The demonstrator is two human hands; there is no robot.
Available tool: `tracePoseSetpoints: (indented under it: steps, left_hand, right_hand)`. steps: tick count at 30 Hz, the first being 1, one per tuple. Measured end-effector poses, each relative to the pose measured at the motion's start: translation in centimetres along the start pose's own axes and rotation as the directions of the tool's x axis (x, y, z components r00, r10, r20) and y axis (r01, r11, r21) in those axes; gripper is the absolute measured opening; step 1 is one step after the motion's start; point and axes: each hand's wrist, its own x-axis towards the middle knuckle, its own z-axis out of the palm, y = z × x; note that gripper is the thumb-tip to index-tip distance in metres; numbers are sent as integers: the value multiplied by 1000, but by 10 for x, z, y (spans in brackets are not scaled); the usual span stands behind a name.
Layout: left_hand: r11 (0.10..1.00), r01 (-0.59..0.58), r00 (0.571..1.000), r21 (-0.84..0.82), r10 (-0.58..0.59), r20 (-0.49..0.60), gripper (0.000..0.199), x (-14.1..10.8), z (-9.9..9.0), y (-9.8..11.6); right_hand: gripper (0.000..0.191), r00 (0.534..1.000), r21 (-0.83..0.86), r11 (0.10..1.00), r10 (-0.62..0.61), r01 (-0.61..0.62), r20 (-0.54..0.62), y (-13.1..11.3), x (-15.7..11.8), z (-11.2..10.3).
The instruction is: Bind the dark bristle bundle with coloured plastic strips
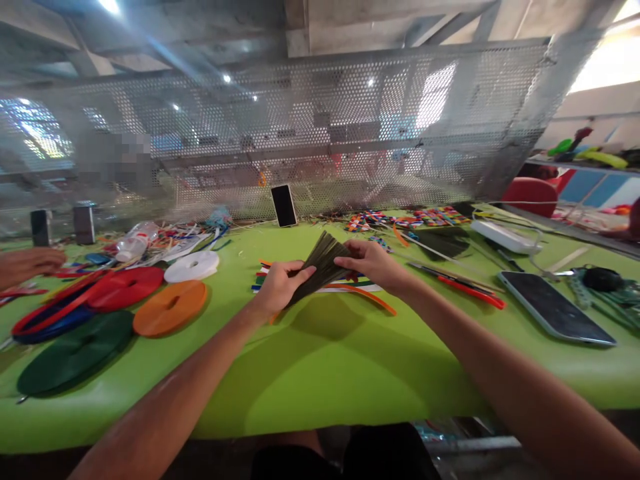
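My left hand (pixel 280 287) grips the lower left part of a dark olive-brown bundle of thin flat strips (pixel 320 265), thumb on top. At the bundle's right edge, my right hand (pixel 373 263) pinches it between thumb and fingers. The bundle is fanned out toward its upper end and held above the green table (pixel 320 373), where its shadow falls. Beneath and behind it lie cut ribbon strips in several colours, among them an orange strip (pixel 377 301). The middle of those strips is hidden by the bundle and my hands.
Ribbon rolls in green (pixel 75 353), orange (pixel 171 308), red (pixel 127 288) and white (pixel 193 267) lie left. Another person's hand (pixel 30 267) is at the far left. Right are red-handled scissors (pixel 470 290) and a phone (pixel 555 307). Behind stands a perforated metal screen (pixel 320 133).
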Motion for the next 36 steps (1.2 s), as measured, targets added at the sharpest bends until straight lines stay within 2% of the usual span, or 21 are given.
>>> tracePoseSetpoints:
  steps: [5, 8, 12, 18, 23, 28, 31, 33, 36]
  left_hand:
    - [999, -38, 997, 27, 40, -68, 35, -1, 2, 2]
    - [989, -107, 988, 106, 117, -96, 38, -2, 5, 4]
    - [968, -170, 965, 182, 201, -170, 42, -3, 10, 6]
    - [991, -103, 962, 85, 121, -245, 40, -3, 16, 4]
    - [996, -50, 983, -74, 36, -180, 31, -4, 21, 0]
    - [998, -60, 988, -31, 55, -142, 31, -5, 22, 2]
    - [997, -31, 996, -75, 24, -90, 34, -5, 21, 5]
    - [989, 11, 1000, -149, -15, -27, 37, -5, 20, 8]
    - [955, 121, 988, -269, -91, 122, 36, -7, 19, 11]
  right_hand:
    - [37, 997, 213, 974, 71, -76, 29, 6, -7, 20]
    - [37, 993, 303, 948, 111, -95, -37, 10, -10, 36]
    - [36, 981, 300, 952, 106, -53, -161, 12, -9, 44]
    - [37, 974, 294, 955, 108, -46, -197, 13, -8, 42]
    - [35, 975, 279, 958, 120, -64, -189, 12, -8, 40]
    - [31, 979, 279, 959, 110, -58, -174, 6, -10, 37]
    - [27, 985, 247, 969, 73, -33, -154, 5, -11, 37]
    - [26, 992, 219, 976, 40, -12, -123, 6, -11, 37]
    - [25, 1000, 216, 976, 14, -8, -25, 8, -12, 37]
